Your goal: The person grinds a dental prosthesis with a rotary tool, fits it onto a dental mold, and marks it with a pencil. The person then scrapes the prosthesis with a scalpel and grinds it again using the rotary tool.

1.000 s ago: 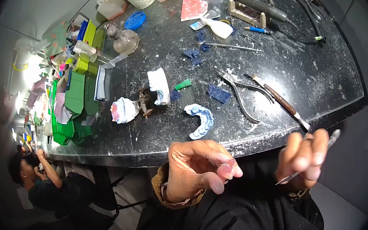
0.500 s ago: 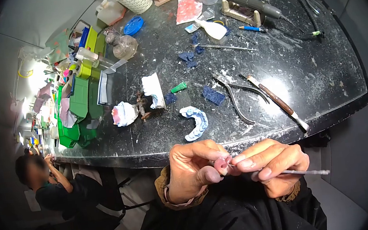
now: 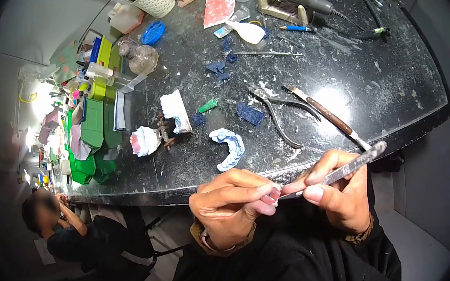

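Observation:
My left hand [image 3: 224, 209] is closed, pinching a small pink denture piece [image 3: 274, 194] between thumb and fingers; most of it is hidden. A slim grey metal hand tool [image 3: 351, 166] with a whitish, dusty end is gripped by my right hand [image 3: 343, 196]. The tool slants up to the right, and its other end is close to the pink piece; whether they touch I cannot tell. Just beyond my left hand lies a pale blue horseshoe-shaped dental cast [image 3: 233, 149] on the dusty black bench [image 3: 200, 162].
Pliers [image 3: 277, 114] and a wooden-handled knife [image 3: 329, 116] lie beyond my right hand. Other dental models [image 3: 145, 141] stand left, near green bins [image 3: 92, 127]. A rotary handpiece [image 3: 295, 0] rests on its stand at the back. Another person [image 3: 69, 222] sits at far left.
My right hand has turned, swinging the tool's outer end from low right to upper right. My left hand still pinches the pink piece. The whole view has shifted slightly.

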A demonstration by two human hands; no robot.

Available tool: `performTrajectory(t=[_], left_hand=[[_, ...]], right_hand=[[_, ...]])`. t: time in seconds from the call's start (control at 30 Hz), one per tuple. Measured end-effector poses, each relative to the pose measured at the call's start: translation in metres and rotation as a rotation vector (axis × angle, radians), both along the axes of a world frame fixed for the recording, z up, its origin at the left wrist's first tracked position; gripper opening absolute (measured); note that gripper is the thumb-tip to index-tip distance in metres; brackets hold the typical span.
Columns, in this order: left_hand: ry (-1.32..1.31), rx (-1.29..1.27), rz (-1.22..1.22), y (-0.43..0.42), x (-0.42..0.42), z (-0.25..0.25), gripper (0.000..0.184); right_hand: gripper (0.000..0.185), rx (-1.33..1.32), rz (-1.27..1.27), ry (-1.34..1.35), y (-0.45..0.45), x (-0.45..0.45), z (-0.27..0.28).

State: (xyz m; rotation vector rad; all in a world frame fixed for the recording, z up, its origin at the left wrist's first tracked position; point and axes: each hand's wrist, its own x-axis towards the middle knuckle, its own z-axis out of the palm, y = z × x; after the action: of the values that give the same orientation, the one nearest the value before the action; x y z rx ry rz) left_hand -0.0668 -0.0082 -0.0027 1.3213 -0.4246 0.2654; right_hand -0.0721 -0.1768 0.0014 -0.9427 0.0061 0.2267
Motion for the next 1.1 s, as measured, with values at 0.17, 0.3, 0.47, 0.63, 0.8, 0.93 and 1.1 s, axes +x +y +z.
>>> performTrajectory(t=[0.17,0.3,0.47,0.63,0.8,0.93,1.1], left_hand=[[-0.094,0.034,0.074,-0.003,0.001,-0.005,0.012],[-0.036,-0.165,0.027,-0.006,0.0,-0.01,0.017],[0.166,-0.312,-0.023,-0.002,-0.002,-0.001,0.026],[0.138,-0.281,-0.059,0.001,-0.002,-0.001,0.022],[0.09,-0.245,-0.056,-0.001,0.0,0.001,0.019],[0.098,-0.269,-0.082,-0.001,0.0,0.003,0.018],[0.098,-0.214,-0.055,0.003,-0.001,0.002,0.017]], right_hand=[[0.012,0.1,0.044,0.121,0.004,-0.001,0.002],[0.01,0.406,0.133,0.053,0.003,-0.002,-0.011],[0.016,0.385,-0.125,-0.223,0.009,-0.003,-0.016],[0.02,-0.212,-0.054,-0.718,-0.013,-0.003,-0.017],[0.033,-0.386,-0.004,-0.912,-0.007,-0.004,-0.005],[0.04,-0.382,0.036,-0.878,-0.006,-0.007,-0.005],[0.036,-0.389,0.042,-0.927,-0.006,-0.002,-0.005]])
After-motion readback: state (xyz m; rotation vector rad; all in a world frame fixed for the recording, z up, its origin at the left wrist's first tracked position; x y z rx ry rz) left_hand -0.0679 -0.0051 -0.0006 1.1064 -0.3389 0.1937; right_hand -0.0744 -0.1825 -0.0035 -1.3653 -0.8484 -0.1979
